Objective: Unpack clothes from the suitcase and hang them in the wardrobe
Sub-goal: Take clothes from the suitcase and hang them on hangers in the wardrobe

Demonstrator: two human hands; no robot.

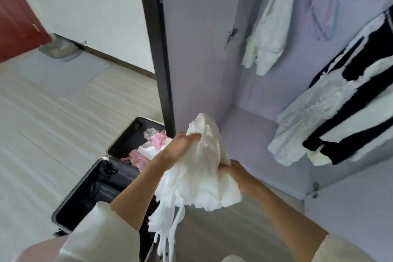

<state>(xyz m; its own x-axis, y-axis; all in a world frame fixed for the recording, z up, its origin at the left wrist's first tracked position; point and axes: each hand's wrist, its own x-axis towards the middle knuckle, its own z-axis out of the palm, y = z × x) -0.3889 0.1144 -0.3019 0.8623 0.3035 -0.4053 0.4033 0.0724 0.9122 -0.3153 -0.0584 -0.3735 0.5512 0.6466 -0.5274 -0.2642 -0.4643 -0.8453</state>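
I hold a crumpled white garment [197, 178] with dangling ties in front of the open wardrobe [244, 125]. My left hand [180, 149] grips its upper part, and my right hand [234, 173] grips the bunched fabric lower on the right. Below my left arm the black suitcase [89, 193] lies open on the floor, with pink and white clothes [148, 149] in its far half. Inside the wardrobe hang a white garment [270, 27] and, at the right, a black-and-white garment [340, 100].
The wardrobe's dark-edged door [155, 44] stands open between the suitcase and the wardrobe interior. Empty pale hangers [325, 6] hang at the top right. A grey bin [58, 48] sits by the far wall beside a red door [17, 17]. Pale floor spreads left.
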